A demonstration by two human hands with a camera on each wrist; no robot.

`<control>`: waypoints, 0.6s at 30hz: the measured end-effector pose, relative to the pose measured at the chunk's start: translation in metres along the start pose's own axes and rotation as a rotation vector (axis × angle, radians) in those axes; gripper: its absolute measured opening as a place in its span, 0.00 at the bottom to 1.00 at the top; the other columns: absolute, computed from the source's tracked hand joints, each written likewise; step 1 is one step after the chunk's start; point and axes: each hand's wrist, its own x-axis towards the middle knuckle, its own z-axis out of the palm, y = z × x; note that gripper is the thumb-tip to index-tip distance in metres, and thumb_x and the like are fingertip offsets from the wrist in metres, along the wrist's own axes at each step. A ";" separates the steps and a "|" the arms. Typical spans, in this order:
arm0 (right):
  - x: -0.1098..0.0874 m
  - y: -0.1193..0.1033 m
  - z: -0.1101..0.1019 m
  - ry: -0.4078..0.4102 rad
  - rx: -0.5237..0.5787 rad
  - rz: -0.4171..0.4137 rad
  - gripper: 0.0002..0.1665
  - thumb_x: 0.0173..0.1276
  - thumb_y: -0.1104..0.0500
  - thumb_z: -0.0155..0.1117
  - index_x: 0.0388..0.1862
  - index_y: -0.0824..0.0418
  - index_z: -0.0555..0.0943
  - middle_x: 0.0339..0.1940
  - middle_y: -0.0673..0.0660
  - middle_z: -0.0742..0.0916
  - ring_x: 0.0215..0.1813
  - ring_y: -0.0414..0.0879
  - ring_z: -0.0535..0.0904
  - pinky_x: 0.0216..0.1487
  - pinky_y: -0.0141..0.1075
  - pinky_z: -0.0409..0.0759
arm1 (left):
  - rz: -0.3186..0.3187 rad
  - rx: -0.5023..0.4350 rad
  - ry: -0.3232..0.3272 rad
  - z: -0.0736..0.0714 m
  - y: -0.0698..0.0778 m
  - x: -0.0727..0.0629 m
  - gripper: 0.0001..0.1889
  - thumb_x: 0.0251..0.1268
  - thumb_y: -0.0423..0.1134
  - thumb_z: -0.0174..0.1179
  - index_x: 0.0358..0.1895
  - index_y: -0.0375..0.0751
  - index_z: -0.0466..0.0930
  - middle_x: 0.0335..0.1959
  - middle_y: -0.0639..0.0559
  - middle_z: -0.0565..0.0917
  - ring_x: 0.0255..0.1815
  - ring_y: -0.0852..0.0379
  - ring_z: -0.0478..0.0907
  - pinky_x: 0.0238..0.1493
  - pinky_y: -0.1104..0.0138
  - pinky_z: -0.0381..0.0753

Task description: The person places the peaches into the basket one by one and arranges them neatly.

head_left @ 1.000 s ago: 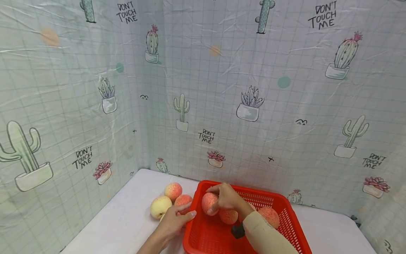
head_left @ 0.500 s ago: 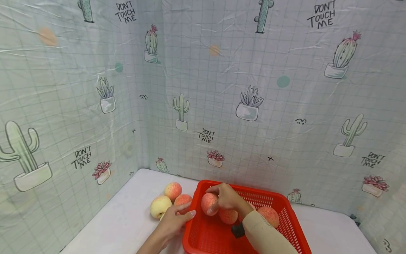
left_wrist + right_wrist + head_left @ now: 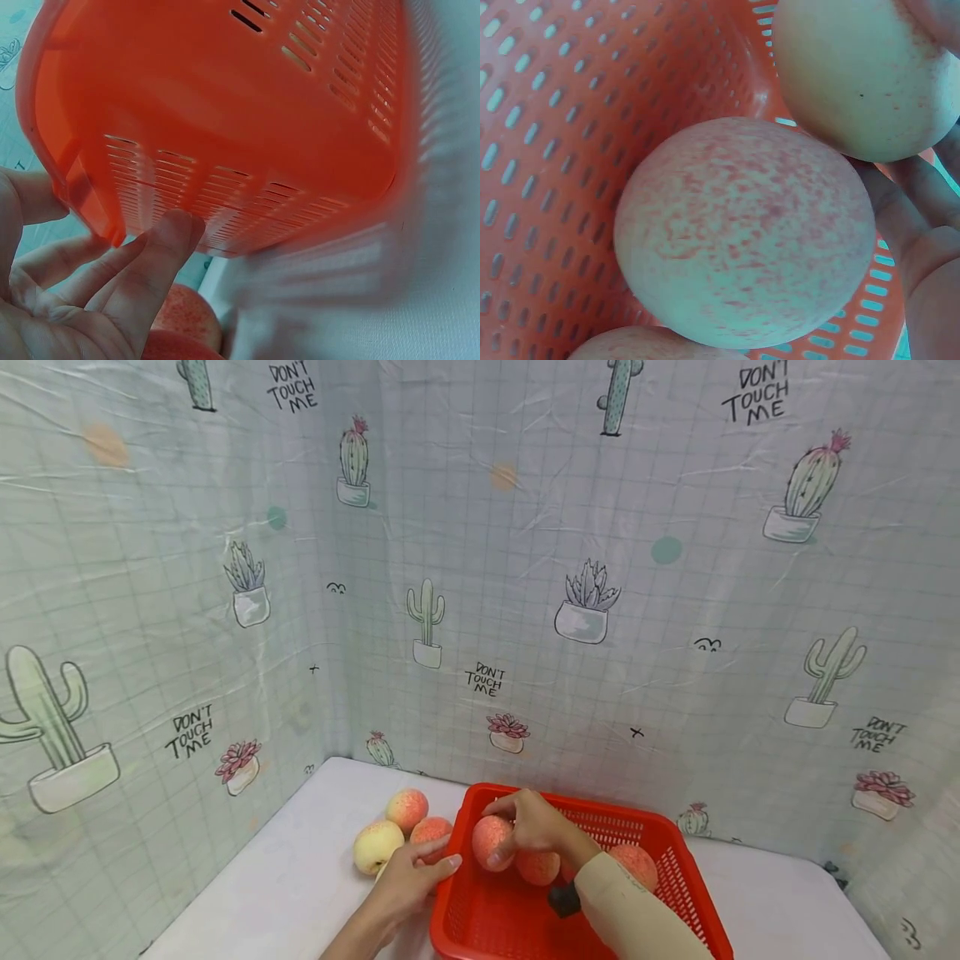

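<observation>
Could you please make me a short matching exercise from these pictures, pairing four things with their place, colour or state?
Column one
1. Left hand
2. Right hand
3. Basket
4. Pale yellow fruit

Column two
A. Holding a peach within the red walls
B. Lying on the white table, among other fruit
C. Gripping a rim from outside
D. Red and slotted

Right pairs: 1-C, 2-A, 3-D, 4-B
</observation>
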 end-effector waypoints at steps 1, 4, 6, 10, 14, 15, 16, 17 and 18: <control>0.000 0.000 0.000 -0.012 0.000 0.002 0.33 0.48 0.54 0.88 0.56 0.53 0.89 0.45 0.47 0.92 0.44 0.44 0.86 0.51 0.42 0.90 | -0.004 0.004 0.002 0.000 0.000 0.000 0.35 0.72 0.46 0.66 0.76 0.33 0.68 0.65 0.33 0.82 0.49 0.51 0.89 0.50 0.51 0.91; -0.001 0.000 0.002 -0.041 -0.013 0.005 0.31 0.49 0.55 0.88 0.55 0.52 0.89 0.44 0.45 0.92 0.43 0.42 0.85 0.52 0.41 0.89 | -0.010 0.008 0.004 0.000 0.000 0.001 0.34 0.73 0.45 0.66 0.76 0.34 0.68 0.65 0.33 0.82 0.49 0.50 0.89 0.50 0.51 0.91; -0.002 0.001 0.003 -0.053 -0.016 0.004 0.31 0.49 0.56 0.87 0.55 0.52 0.90 0.43 0.44 0.92 0.43 0.42 0.85 0.53 0.41 0.89 | -0.010 0.012 0.007 0.000 0.000 0.001 0.34 0.73 0.45 0.66 0.76 0.33 0.68 0.65 0.33 0.82 0.49 0.50 0.89 0.50 0.51 0.91; -0.002 0.002 0.005 -0.060 -0.006 0.002 0.31 0.49 0.57 0.88 0.55 0.53 0.90 0.44 0.44 0.92 0.44 0.42 0.85 0.55 0.43 0.89 | 0.002 0.005 0.008 0.000 -0.003 0.002 0.34 0.73 0.44 0.65 0.76 0.32 0.68 0.64 0.32 0.82 0.49 0.48 0.89 0.49 0.50 0.91; -0.004 0.000 0.006 -0.081 0.009 0.020 0.30 0.49 0.58 0.88 0.55 0.52 0.90 0.44 0.45 0.92 0.44 0.43 0.85 0.57 0.46 0.89 | 0.004 0.008 0.009 0.000 -0.002 0.001 0.34 0.73 0.45 0.66 0.76 0.32 0.69 0.64 0.33 0.83 0.49 0.49 0.89 0.49 0.51 0.91; -0.004 -0.001 0.007 -0.086 0.004 0.020 0.30 0.49 0.58 0.88 0.54 0.52 0.90 0.44 0.44 0.92 0.45 0.43 0.85 0.58 0.46 0.88 | 0.005 0.008 0.009 0.001 -0.001 0.000 0.34 0.72 0.45 0.66 0.76 0.32 0.69 0.64 0.33 0.83 0.48 0.50 0.89 0.49 0.52 0.91; -0.005 -0.001 0.007 -0.091 -0.002 0.022 0.30 0.49 0.58 0.88 0.54 0.51 0.90 0.44 0.44 0.92 0.44 0.43 0.85 0.59 0.46 0.88 | 0.006 0.007 0.008 0.001 -0.001 0.000 0.34 0.72 0.45 0.66 0.76 0.32 0.69 0.64 0.33 0.83 0.48 0.50 0.89 0.49 0.52 0.92; -0.005 -0.001 0.008 -0.094 -0.009 0.024 0.29 0.49 0.59 0.88 0.54 0.51 0.90 0.44 0.44 0.92 0.44 0.42 0.85 0.59 0.47 0.88 | 0.008 0.006 0.007 0.001 0.000 -0.001 0.35 0.72 0.45 0.66 0.76 0.32 0.69 0.64 0.33 0.83 0.48 0.51 0.89 0.49 0.52 0.92; -0.004 0.000 0.009 -0.095 -0.021 0.023 0.29 0.49 0.58 0.88 0.53 0.51 0.91 0.43 0.43 0.92 0.44 0.42 0.85 0.59 0.47 0.88 | 0.010 0.005 0.006 0.001 0.000 -0.001 0.35 0.72 0.45 0.66 0.76 0.32 0.69 0.64 0.32 0.83 0.48 0.51 0.89 0.49 0.52 0.92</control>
